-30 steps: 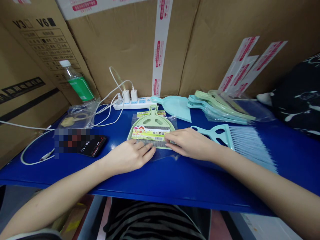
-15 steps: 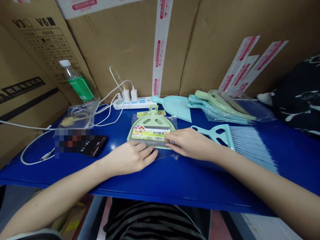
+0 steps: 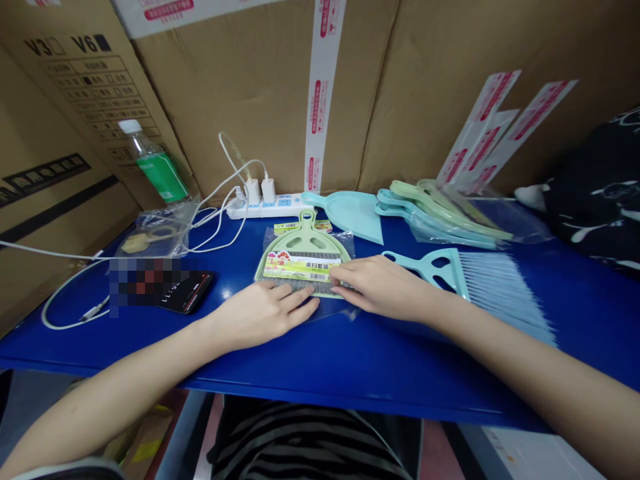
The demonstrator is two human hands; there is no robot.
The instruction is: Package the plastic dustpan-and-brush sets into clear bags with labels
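Green dustpan set [image 3: 300, 267], left hand [image 3: 260, 315] half-open on it, reaching slightly farther right than before, right hand [image 3: 377, 287] pinching its edge

Workshop-like nook among cardboard cartons [image 3: 240, 93]

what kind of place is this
Probably a storeroom or makeshift workspace: tall, taped cardboard stands behind the blue table, a pile of dustpans, partly in clear plastic, lies near it, and a power strip feeds chargers.
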